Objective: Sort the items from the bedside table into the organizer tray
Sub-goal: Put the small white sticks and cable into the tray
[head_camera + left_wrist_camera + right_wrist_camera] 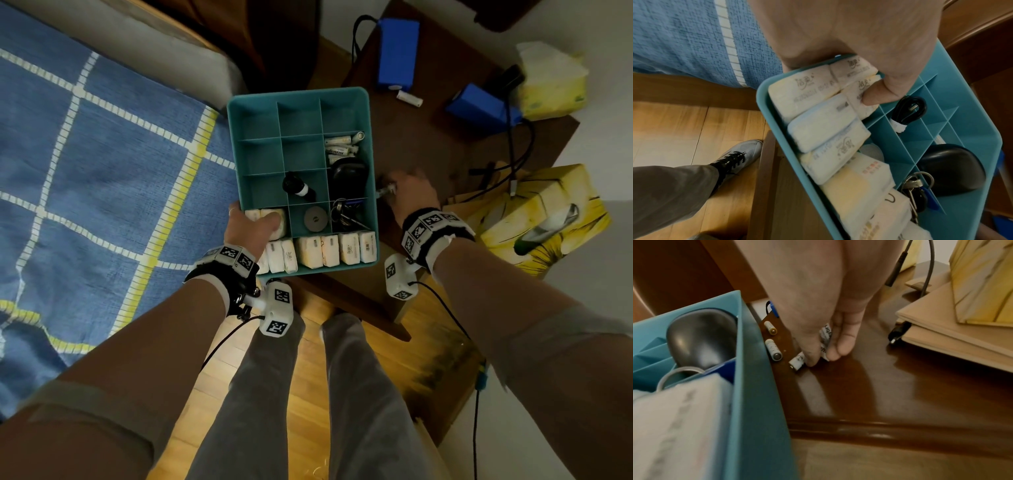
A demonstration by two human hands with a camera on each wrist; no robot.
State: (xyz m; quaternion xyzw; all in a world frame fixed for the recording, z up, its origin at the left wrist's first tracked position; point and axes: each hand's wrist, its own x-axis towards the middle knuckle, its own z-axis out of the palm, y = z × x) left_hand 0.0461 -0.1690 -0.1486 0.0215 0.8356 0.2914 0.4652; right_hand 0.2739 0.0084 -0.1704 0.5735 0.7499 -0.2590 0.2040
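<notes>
Black wrist straps [432,229] carrying checker-marked white camera blocks [278,311] with black cables, grey trousers [260,394], grey black-laced sneaker [735,158].

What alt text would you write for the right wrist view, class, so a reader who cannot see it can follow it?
The right hand pinches white batteries against the dark wooden bedside table, just beside the teal organizer tray. Two more loose batteries lie on the table along the tray's outer wall, and a black oval case sits inside the tray.
</notes>
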